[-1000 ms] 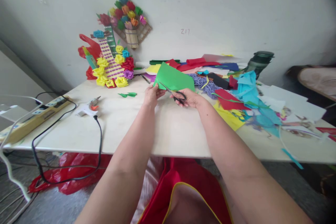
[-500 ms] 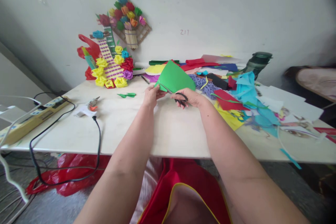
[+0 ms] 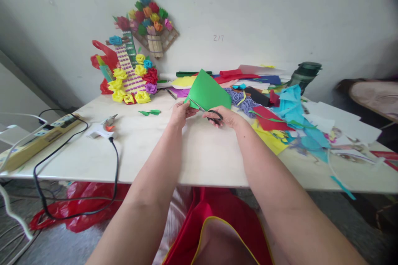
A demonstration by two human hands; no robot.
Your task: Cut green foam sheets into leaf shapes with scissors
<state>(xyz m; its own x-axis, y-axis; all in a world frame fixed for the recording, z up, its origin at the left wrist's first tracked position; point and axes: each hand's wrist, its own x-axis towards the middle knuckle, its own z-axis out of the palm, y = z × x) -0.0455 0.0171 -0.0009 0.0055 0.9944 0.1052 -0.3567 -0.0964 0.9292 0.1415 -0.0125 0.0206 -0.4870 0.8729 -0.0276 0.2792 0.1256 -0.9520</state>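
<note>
Head view, from the left: a yellowish power strip lies along the left end of the white table, with a red plastic bag below on the floor. Next on the tabletop is a white glue gun with an orange trigger, a black cord looping from it over the table's front edge. Behind it stands a tall craft piece trimmed with yellow, red, blue and purple flowers, and a flower arrangement is on the wall above. Small green cutouts lie just left of the hands. The left hand pinches the near left corner of a green sheet between thumb and fingers; the sheet is held above the table's middle, its far corner pointing up. The right hand is closed around the black handles of a pair of scissors, whose blades lie along the sheet's near edge, pointing toward the left fingers. Farther right come purple yarn, a yellow sheet, a red sheet, crumpled blue material, a dark bottle and white sheets.
</note>
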